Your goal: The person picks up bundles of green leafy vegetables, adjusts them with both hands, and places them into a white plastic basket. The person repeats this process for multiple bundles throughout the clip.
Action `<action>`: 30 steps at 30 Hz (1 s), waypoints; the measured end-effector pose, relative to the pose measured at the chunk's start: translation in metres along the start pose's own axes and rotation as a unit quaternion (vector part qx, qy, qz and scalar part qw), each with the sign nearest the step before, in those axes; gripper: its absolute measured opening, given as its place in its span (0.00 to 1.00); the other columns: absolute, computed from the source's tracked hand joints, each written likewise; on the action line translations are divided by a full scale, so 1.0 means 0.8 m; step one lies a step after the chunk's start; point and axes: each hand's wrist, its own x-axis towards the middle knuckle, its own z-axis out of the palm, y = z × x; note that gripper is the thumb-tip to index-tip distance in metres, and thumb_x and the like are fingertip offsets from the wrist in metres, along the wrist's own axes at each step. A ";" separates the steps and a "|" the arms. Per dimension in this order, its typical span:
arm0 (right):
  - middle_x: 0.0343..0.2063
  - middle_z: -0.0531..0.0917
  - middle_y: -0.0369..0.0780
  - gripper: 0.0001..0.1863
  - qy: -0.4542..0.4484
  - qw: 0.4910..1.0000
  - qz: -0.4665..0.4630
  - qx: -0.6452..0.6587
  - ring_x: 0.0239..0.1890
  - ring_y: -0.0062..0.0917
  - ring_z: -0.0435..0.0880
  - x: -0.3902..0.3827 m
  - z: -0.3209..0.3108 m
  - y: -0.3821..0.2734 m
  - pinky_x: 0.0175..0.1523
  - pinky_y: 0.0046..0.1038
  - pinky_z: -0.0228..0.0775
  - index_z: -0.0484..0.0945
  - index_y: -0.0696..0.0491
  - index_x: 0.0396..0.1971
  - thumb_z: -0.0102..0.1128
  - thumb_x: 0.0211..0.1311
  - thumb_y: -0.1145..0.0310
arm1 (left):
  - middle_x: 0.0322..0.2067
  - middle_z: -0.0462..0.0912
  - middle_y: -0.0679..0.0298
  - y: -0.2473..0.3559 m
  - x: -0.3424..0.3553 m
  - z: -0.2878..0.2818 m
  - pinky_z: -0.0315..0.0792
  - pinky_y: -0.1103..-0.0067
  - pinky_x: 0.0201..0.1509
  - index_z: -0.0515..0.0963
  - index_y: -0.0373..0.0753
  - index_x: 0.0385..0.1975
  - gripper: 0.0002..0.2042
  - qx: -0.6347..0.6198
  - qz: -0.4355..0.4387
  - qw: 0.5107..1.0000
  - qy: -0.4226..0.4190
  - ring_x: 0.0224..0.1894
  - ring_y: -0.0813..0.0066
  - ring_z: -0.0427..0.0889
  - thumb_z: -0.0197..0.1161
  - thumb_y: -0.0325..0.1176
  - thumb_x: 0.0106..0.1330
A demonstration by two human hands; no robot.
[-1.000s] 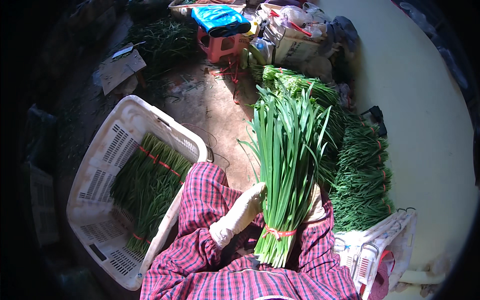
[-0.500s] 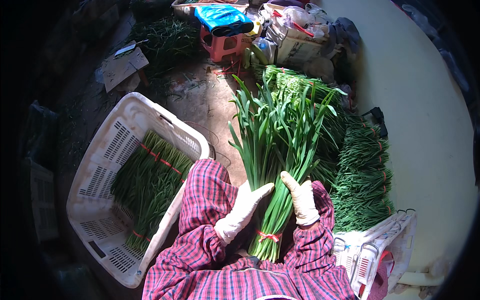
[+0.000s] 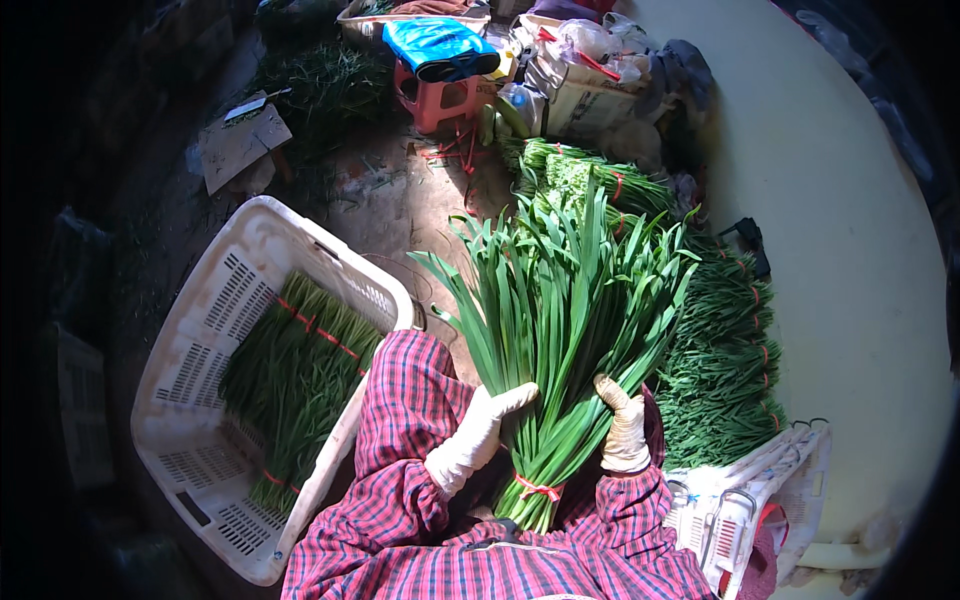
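Observation:
A bundle of garlic chives [image 3: 565,350] stands between my hands, its leaves fanned out away from me. Near the cut ends, a red tie [image 3: 537,490] binds the pale stems. My left hand [image 3: 482,428], in a cream glove, grips the left side of the bundle with the thumb lying over the leaves. On the other side my right hand [image 3: 625,432], gloved alike, has its fingers round the right-hand leaves, thumb on top. The fingers of both hands are largely hidden behind the leaves.
To the left stands a white plastic basket [image 3: 180,345] holding tied chive bundles [image 3: 300,385]. Stacked bundles [image 3: 725,350] line the right side by a pale wall [image 3: 850,300]. A white crate [image 3: 745,500] is at lower right. Farther off stand a red stool [image 3: 440,100] and a cardboard piece [image 3: 243,145].
The leaves have spread wider to both sides. My right hand has moved slightly right and down, and my left hand slightly down, so the hands are farther apart.

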 end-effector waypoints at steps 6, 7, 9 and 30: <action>0.35 0.84 0.35 0.13 -0.012 1.000 -0.027 -0.002 0.36 0.20 0.82 -0.005 0.007 0.006 0.47 0.22 0.74 0.80 0.56 0.41 0.66 0.54 0.73 | 0.43 0.79 0.67 -0.003 -0.001 0.004 0.73 0.77 0.48 0.71 0.37 0.52 0.22 0.051 0.029 0.998 -0.008 0.43 0.78 0.78 0.67 0.33 0.60; 0.35 0.83 0.34 0.14 -0.003 1.000 -0.006 0.014 0.35 0.19 0.82 -0.005 0.011 0.004 0.46 0.23 0.73 0.80 0.56 0.41 0.67 0.54 0.72 | 0.44 0.79 0.67 -0.002 -0.001 0.006 0.73 0.77 0.48 0.71 0.37 0.53 0.22 0.043 0.031 0.998 -0.016 0.44 0.78 0.78 0.68 0.34 0.60; 0.35 0.83 0.32 0.14 0.001 0.999 -0.022 0.025 0.34 0.18 0.81 -0.001 0.015 -0.007 0.45 0.23 0.72 0.81 0.55 0.41 0.68 0.54 0.70 | 0.51 0.75 0.65 0.004 -0.002 0.006 0.71 0.76 0.53 0.65 0.38 0.60 0.28 0.056 0.031 0.998 -0.016 0.51 0.76 0.75 0.67 0.36 0.60; 0.36 0.83 0.36 0.23 -0.049 0.982 0.113 0.142 0.36 0.26 0.82 0.024 0.058 -0.073 0.46 0.31 0.76 0.78 0.48 0.44 0.68 0.54 0.51 | 0.37 0.81 0.67 0.041 -0.061 0.043 0.73 0.83 0.42 0.75 0.36 0.47 0.17 0.104 -0.096 0.978 -0.150 0.36 0.83 0.78 0.63 0.40 0.65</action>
